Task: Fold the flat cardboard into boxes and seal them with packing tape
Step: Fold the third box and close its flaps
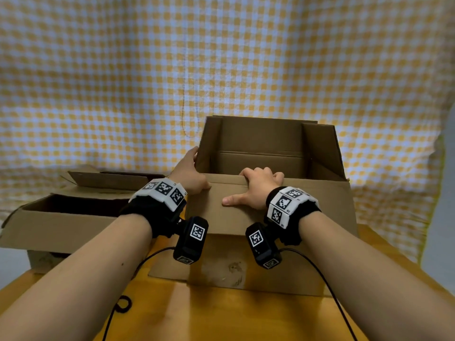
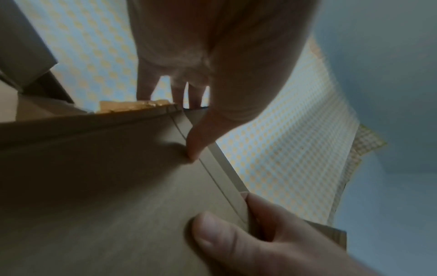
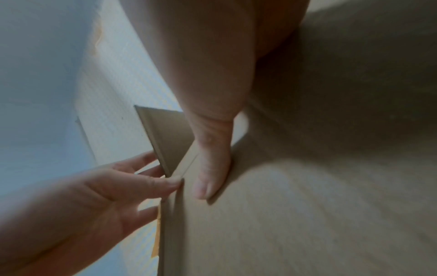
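Observation:
An open brown cardboard box (image 1: 246, 262) stands on the table with its top flaps up. My left hand (image 1: 192, 171) is at its near left corner: straight fingers (image 2: 144, 89) lie along the outside of the left flap (image 1: 202, 153), and the thumb (image 2: 196, 145) presses the near flap (image 1: 307, 207). My right hand (image 1: 246, 190) grips the near flap's top edge, fingers curled over it into the box and thumb (image 3: 208, 177) flat on the outer face. In the right wrist view the left hand (image 3: 106, 186) shows at that corner. No tape is in view.
A second open cardboard box (image 1: 61, 222) stands to the left, with more cardboard (image 1: 110, 179) behind it. The wooden table (image 1: 246, 316) runs toward me. A yellow checked cloth (image 1: 221, 70) hangs behind. Black cables (image 1: 327, 286) and a small black loop (image 1: 123, 303) lie near me.

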